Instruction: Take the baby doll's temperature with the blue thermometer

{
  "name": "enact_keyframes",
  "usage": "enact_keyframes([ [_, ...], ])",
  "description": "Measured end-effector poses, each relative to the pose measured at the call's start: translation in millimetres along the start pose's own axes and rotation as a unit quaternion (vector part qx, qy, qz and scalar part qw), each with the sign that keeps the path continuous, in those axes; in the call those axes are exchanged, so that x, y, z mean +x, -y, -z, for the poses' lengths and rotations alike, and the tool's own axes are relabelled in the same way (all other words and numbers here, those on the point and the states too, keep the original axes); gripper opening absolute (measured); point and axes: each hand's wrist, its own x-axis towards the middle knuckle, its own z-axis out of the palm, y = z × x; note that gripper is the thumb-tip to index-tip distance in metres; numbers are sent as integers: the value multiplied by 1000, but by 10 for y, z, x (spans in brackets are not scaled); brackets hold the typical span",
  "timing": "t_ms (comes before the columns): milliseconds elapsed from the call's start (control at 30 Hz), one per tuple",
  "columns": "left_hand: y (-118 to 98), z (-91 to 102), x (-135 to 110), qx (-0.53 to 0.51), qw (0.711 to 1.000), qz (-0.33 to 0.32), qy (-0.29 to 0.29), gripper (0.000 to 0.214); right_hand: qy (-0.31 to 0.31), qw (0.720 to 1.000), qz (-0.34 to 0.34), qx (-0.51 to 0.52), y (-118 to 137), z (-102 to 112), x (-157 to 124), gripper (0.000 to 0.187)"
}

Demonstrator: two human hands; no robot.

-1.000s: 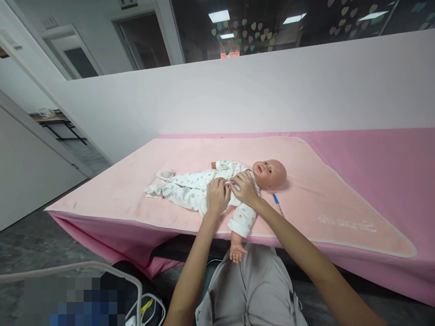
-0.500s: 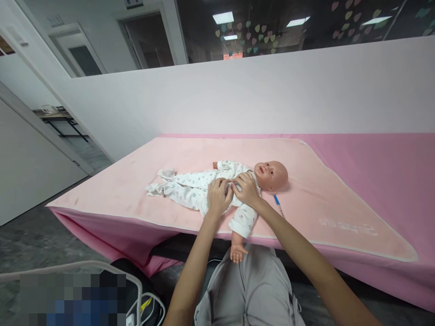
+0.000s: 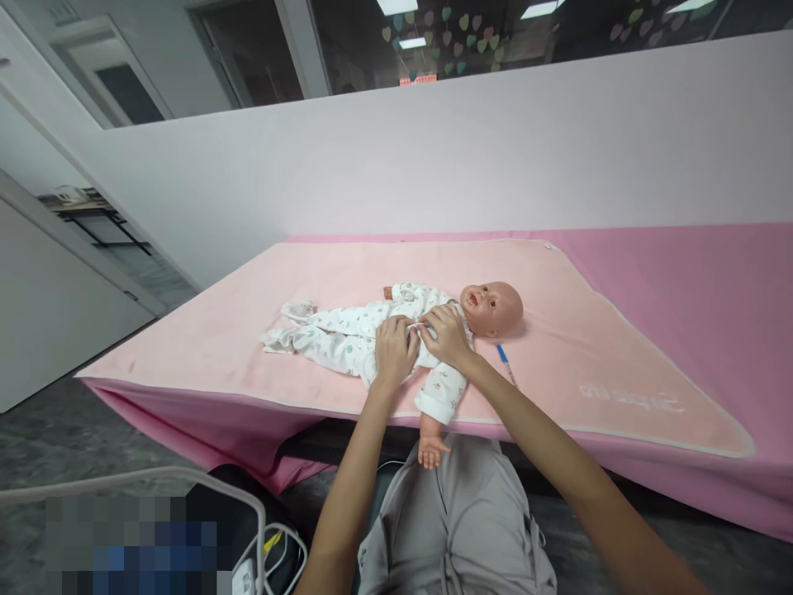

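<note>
A bald baby doll [image 3: 494, 308] lies on its back, its head to the right, dressed in a white patterned romper [image 3: 338, 354]. Over the belly, my left hand [image 3: 395, 347] has its fingers closed on the romper's front. My right hand [image 3: 447, 335] pinches the same garment at the chest, just beside it. A thin white strip of the cloth, perhaps a tie, shows between my fingertips; the exact grip is partly hidden. The doll's near arm [image 3: 432, 442] hangs over the table edge.
A pen-like stick with a blue cap [image 3: 503, 354] lies near the doll's head. Under the doll is a peach pad [image 3: 619, 355] on a pink-covered table [image 3: 712, 289]. A white wall [image 3: 464, 165] stands behind. A grey tubular frame [image 3: 186, 473] is at lower left.
My fingertips have drawn slightly apart, and more of the white strip shows between them. The whole view has shifted a little; the doll lies as before.
</note>
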Motion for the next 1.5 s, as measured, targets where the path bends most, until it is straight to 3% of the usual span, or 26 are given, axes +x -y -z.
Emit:
enact_keyframes([
  [567, 1, 12, -6, -45, 999, 3, -21, 22, -12, 1000, 10, -24, 23, 24, 9, 21],
  [1000, 6, -9, -3, -45, 999, 8, -28, 18, -31, 999, 17, -12, 18, 7, -7, 10],
  [1200, 23, -11, 10, -56, 998, 9, -22, 16, -26, 1000, 7, -13, 32, 1, -11, 14],
  [1500, 15, 32, -18, -42, 997, -4, -70, 16, -31, 999, -9, -6, 59, 50, -4, 15],
])
